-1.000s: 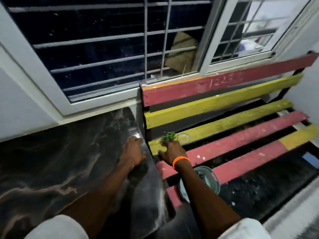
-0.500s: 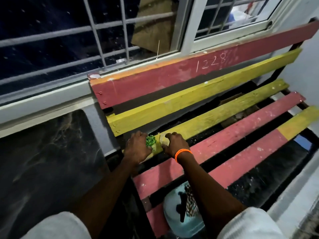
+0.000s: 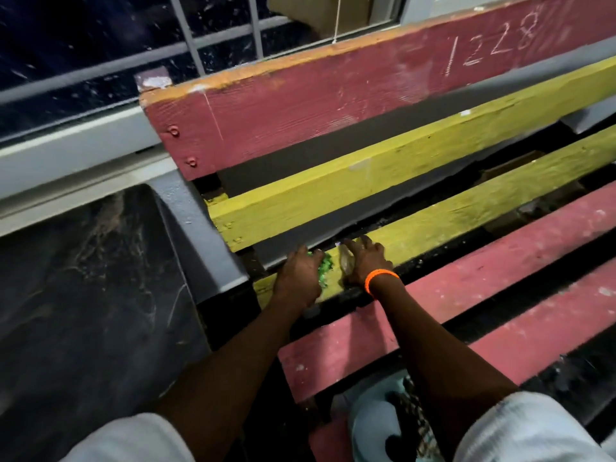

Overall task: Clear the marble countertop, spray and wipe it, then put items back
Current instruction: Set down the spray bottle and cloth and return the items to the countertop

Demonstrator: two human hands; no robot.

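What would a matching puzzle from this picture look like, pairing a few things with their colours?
Things:
1. wristband
2. slat under both hands
3. slat with chalked 1228
4. crumpled bit by the left hand

Colours:
a. yellow
b. green
c. orange
d. red

Pairs: 1-c, 2-a, 3-d, 4-b

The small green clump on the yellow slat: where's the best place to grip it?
Pinch the green clump from above across its exposed right edge; it lies low on the yellow slat, with the left hand covering its left side and the right hand just beside it.
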